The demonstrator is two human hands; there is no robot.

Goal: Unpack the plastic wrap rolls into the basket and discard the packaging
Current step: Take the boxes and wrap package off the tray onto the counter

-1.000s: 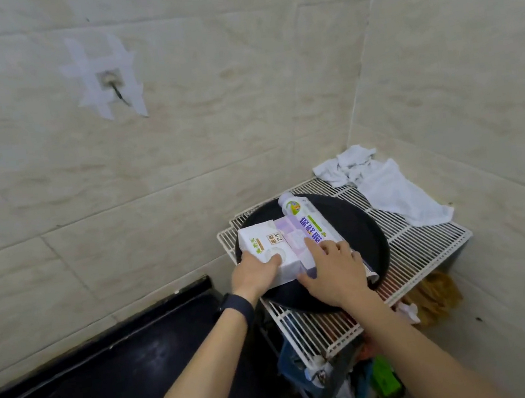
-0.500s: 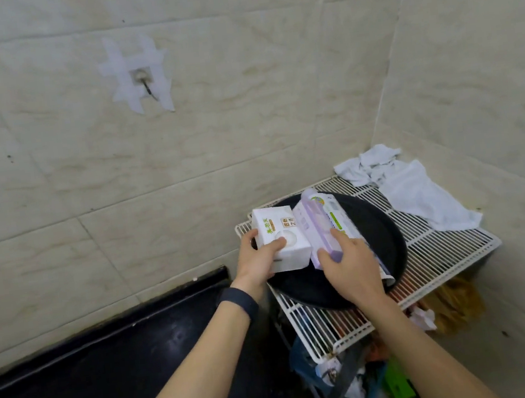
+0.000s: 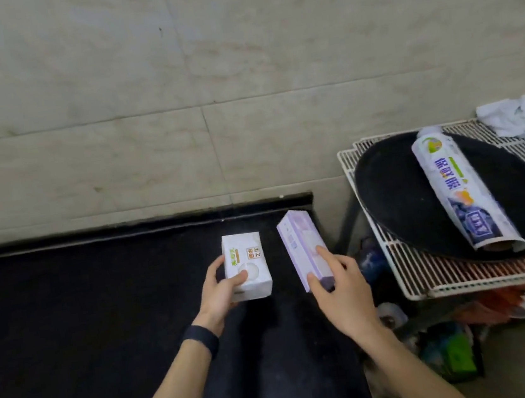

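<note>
White box (image 3: pixel 246 265) and purple box (image 3: pixel 304 253) left the tray (image 3: pixel 388 213); roll (image 3: pixel 462 194) remains.

A surface (image 3: pixel 71 321) fills the lower left of the frame, with a wall (image 3: pixel 145 114) behind it across the top. Over the surface's right part, at lower centre, two boxes are held side by side and apart. The left grip (image 3: pixel 219 290) holds the wider box (image 3: pixel 246 263) and the right grip (image 3: pixel 341 288) holds the narrow box (image 3: pixel 301 243) to its right. Whether either box touches the surface cannot be told.

At the right of the frame, just beside the surface, stands a wire rack (image 3: pixel 463 280). A round tray (image 3: pixel 397 202) lies on it, and a roll (image 3: pixel 462 194) lies on the tray. A cloth (image 3: pixel 522 117) lies on the rack's far right corner, behind the tray. Clutter (image 3: pixel 451 351) sits below the rack.
</note>
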